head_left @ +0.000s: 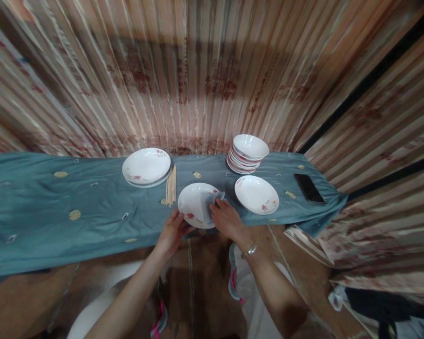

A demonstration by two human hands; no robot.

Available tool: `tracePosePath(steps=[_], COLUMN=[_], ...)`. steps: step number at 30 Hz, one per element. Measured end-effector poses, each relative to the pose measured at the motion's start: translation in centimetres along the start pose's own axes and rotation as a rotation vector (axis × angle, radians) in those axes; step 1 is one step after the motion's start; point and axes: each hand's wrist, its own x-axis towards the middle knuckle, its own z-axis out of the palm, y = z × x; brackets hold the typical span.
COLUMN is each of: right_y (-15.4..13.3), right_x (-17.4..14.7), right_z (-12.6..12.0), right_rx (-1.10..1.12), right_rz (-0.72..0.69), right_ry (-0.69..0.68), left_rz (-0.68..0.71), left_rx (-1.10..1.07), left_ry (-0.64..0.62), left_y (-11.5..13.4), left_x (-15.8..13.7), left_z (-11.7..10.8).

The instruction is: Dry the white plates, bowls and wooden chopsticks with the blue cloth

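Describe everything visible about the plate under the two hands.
The plate is shallow, round and white, glossy like glazed ceramic, with small red flower prints near its rim. It lies flat at the near edge of the blue-green tablecloth. The left hand holds its near rim; the right hand presses a pale cloth onto its right side.

We count three places with plates besides one stack: a pair of plates [146, 166] stacked at ten o'clock, one plate [196, 205] at centre, one plate [256, 194] at three o'clock. One stack of bowls [248, 154] sits at one o'clock; we cannot tell its number. One bundle of chopsticks [171, 185], one cloth [214, 203], one phone [308, 188], two hands: left [172, 231], right [227, 219]
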Motion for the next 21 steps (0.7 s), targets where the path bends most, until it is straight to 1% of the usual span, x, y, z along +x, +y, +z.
tracePosePath(steps=[3,7,11,16,21], right_y=[0.4,0.3,-0.4,-1.9,-3.1], right_x=[1.1,3.1,4.9,6.0,6.3], right_z=[0.8,1.2,1.0,1.2,2.3], right_rx=[-0.024,-0.020,0.035,0.135,0.361], right_rz=[0.062,0.098,0.068,0.023,-0.081], right_ry=[-0.010,0.048,0.075,0.096,0.096], left_rz=[0.023,0.045,0.046,0.031,0.028], left_rx=[0.011,0.018,0.024,0.027,0.006], left_ry=[0.006,0.001,-0.014,-0.023,-0.015], left_y=[-0.2,-0.3,-0.3,-0.2,-0.1], left_x=[0.0,-0.1,0.0,0.0,-0.1], left_z=[0.1,0.3,0.2,0.1,0.2])
